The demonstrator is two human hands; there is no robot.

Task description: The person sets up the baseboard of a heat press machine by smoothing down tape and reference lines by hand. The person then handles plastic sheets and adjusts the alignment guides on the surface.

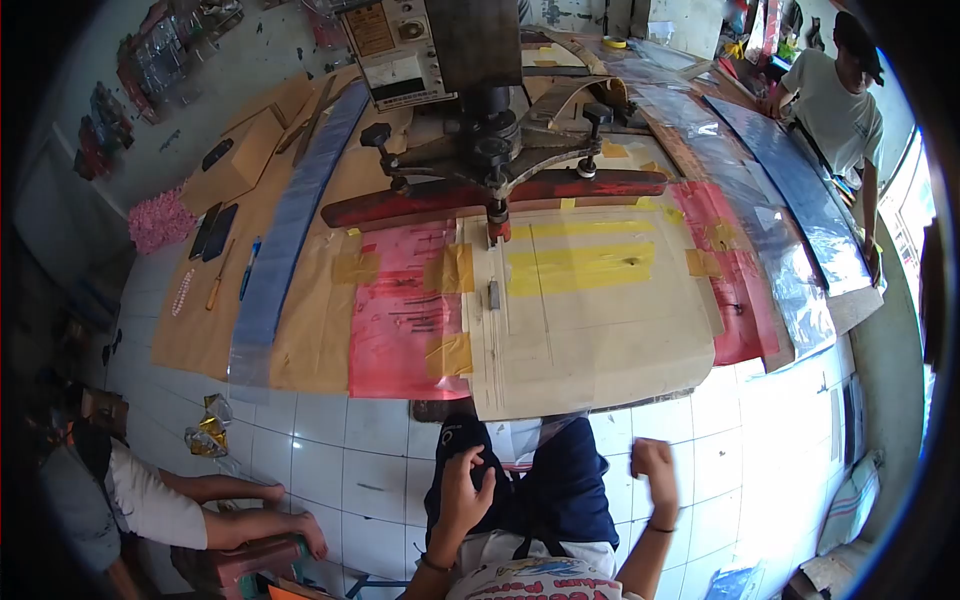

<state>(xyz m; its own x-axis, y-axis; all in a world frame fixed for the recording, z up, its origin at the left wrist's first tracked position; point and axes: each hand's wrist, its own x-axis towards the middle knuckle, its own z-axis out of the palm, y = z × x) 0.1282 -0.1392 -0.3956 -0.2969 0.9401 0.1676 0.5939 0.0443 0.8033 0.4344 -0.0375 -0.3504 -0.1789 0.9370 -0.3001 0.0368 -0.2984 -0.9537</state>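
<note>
Beige sheet [625, 345] beyond left hand [466, 492] and blurred, apparently fisted right hand [656, 470].

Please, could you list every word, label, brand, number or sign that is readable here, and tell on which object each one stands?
No text reads with certainty.
Shirt: red lettering, too distorted and cut off to quote.
Machine's control panel: markings too small.
Brown label above its dials: too small.
</note>
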